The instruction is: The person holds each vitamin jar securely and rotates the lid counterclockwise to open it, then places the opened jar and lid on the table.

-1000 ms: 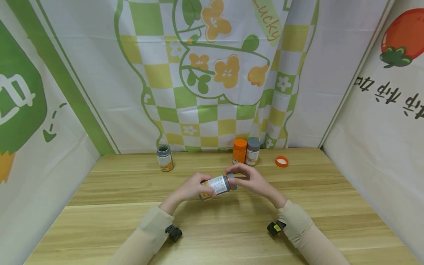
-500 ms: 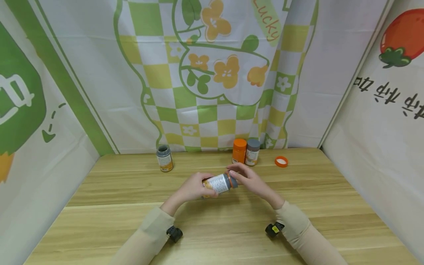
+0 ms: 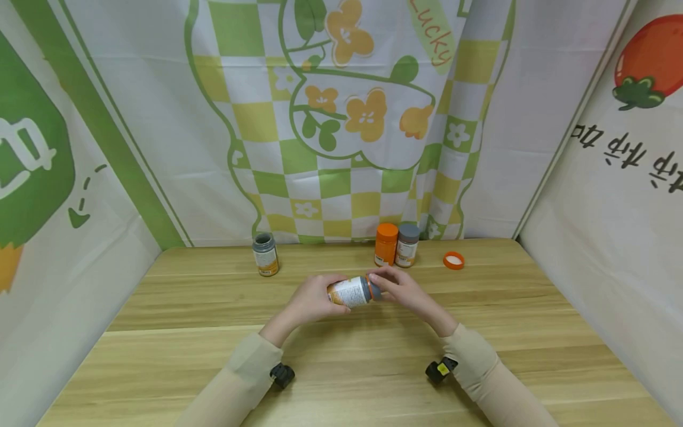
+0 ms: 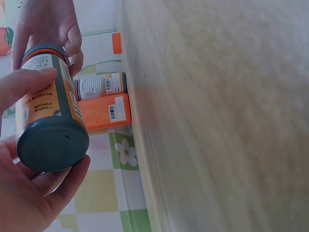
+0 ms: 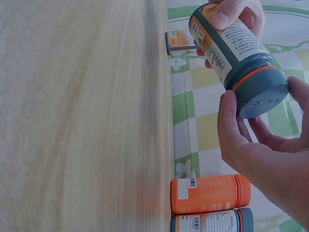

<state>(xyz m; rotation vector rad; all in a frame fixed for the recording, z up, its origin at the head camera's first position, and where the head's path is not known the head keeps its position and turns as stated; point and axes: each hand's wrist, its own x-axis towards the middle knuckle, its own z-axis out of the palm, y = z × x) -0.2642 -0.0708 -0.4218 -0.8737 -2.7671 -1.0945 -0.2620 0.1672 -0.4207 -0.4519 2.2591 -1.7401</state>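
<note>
My left hand (image 3: 313, 298) grips a grey bottle (image 3: 349, 292) with a white and orange label around its body, held tilted above the table. The bottle's grey cap (image 5: 263, 92), with an orange ring under it, points toward my right hand (image 3: 402, 290). Fingers and thumb of that hand pinch the cap's rim, as the right wrist view shows. In the left wrist view the bottle's dark base (image 4: 53, 145) faces the camera, and the left thumb lies across the label.
An uncapped grey bottle (image 3: 265, 255) stands at the back left of the wooden table (image 3: 181, 356). At the back, an orange bottle (image 3: 386, 245) and a grey-capped bottle (image 3: 408, 246) stand side by side. An orange cap (image 3: 453, 260) lies to their right, its white inside up.
The held bottle has risen slightly and lies closer to level. My right fingers have shifted their hold around the cap. The things standing on the table have not moved.
</note>
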